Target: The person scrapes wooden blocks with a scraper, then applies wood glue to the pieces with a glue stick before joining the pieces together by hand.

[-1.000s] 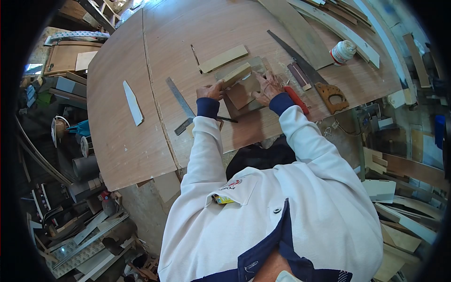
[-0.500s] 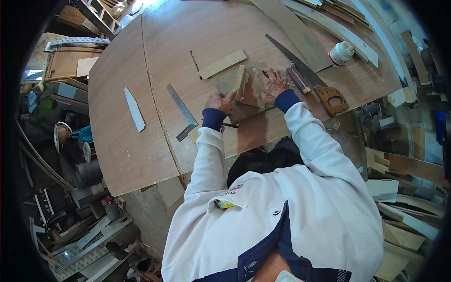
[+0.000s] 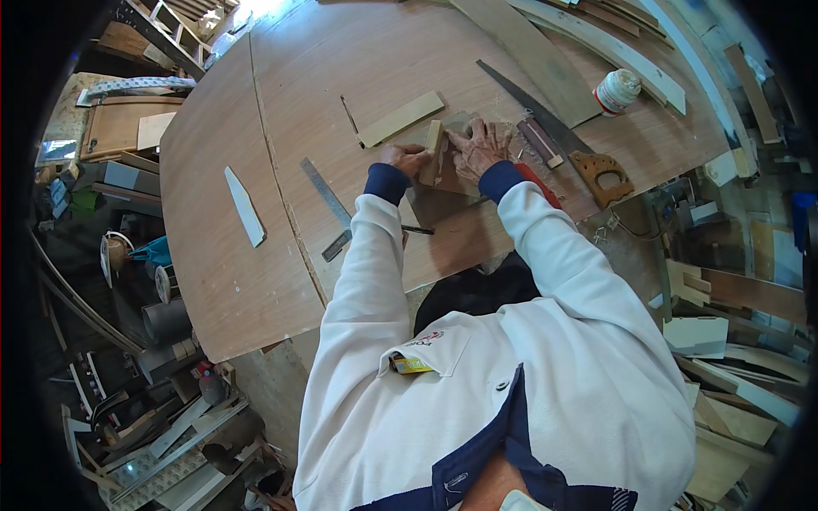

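The fingers of my left hand (image 3: 406,160) are closed on the near end of a small wooden block (image 3: 434,136), which stands on a grey-brown flat sheet (image 3: 436,180). Just right of the block, my right hand (image 3: 479,155) rests on that sheet with its fingers apart and its fingertips near the block. A red object (image 3: 538,184) shows partly beside my right cuff. Farther right lie a dark reddish-brown block (image 3: 540,142) and a handsaw (image 3: 601,175). A pale wooden strip (image 3: 402,117) lies beyond my left hand.
A try square (image 3: 326,198) and a white pointed offcut (image 3: 244,207) lie on the left of the wooden table (image 3: 204,281). At the right back stand a white jar (image 3: 618,91) and long boards (image 3: 545,68). Scrap wood crowds the floor on both sides.
Both hands have shifted slightly, the right one leftward toward the small wooden block. The red object beside my right cuff has come into view.
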{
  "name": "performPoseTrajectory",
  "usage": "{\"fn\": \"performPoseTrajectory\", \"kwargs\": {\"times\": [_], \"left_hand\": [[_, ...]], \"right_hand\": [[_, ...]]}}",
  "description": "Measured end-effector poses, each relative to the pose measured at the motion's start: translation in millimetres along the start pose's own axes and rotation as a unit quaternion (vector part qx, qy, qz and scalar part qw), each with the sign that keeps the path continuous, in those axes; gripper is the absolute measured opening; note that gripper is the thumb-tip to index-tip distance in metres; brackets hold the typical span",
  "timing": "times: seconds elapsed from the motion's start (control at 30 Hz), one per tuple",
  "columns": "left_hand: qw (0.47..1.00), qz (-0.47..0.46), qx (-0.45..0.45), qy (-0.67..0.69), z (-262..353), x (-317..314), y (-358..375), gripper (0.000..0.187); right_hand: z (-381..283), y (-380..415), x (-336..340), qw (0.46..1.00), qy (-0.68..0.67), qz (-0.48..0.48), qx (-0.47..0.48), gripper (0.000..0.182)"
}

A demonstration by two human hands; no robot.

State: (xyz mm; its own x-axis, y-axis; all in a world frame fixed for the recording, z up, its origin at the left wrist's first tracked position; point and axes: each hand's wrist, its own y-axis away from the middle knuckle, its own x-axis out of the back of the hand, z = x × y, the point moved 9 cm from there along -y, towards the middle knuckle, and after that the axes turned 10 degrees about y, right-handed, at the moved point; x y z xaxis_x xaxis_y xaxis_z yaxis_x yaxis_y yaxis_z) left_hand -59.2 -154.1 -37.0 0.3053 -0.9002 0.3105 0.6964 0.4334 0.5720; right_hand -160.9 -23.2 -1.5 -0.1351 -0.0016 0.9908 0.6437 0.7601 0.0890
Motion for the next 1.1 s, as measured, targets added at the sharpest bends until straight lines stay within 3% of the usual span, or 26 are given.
{"fn": "performPoseTrajectory", "kwargs": {"times": [0.13, 0.2, 0.33, 0.63, 0.7, 0.9, 1.03, 1.1], "left_hand": [[0.997, -0.009, 0.036, 0.061, 3, -8, 7, 0.043], [0.997, 0.000, 0.036, 0.064, 2, -3, 4, 0.042], [0.999, -0.012, 0.015, 0.032, 6, -5, 2, 0.043], [0.996, 0.015, 0.019, 0.080, 7, -4, 5, 0.045], [0.995, 0.013, 0.017, 0.094, 8, -2, 5, 0.046], [0.996, -0.019, 0.016, 0.080, 13, -6, 10, 0.053], [0.999, -0.021, 0.007, 0.036, 7, -4, 0, 0.054], [1.000, -0.022, 0.000, 0.020, 13, -4, 1, 0.055]], "right_hand": [[-9, 11, -2, 0.999, 0.050, 0.006, 0.019, 0.050], [-20, 23, 9, 0.994, 0.057, 0.083, 0.050, 0.051], [-33, 48, 2, 0.995, 0.055, 0.060, 0.063, 0.050], [-41, 85, 0, 0.990, -0.064, 0.095, 0.085, 0.039], [-30, 85, 9, 0.978, -0.152, 0.128, 0.060, 0.035], [-7, 60, 12, 0.957, -0.221, 0.185, -0.041, 0.034], [5, 25, 7, 0.955, -0.188, 0.226, -0.040, 0.038], [7, 11, -2, 0.967, -0.163, 0.184, -0.073, 0.038]]}}
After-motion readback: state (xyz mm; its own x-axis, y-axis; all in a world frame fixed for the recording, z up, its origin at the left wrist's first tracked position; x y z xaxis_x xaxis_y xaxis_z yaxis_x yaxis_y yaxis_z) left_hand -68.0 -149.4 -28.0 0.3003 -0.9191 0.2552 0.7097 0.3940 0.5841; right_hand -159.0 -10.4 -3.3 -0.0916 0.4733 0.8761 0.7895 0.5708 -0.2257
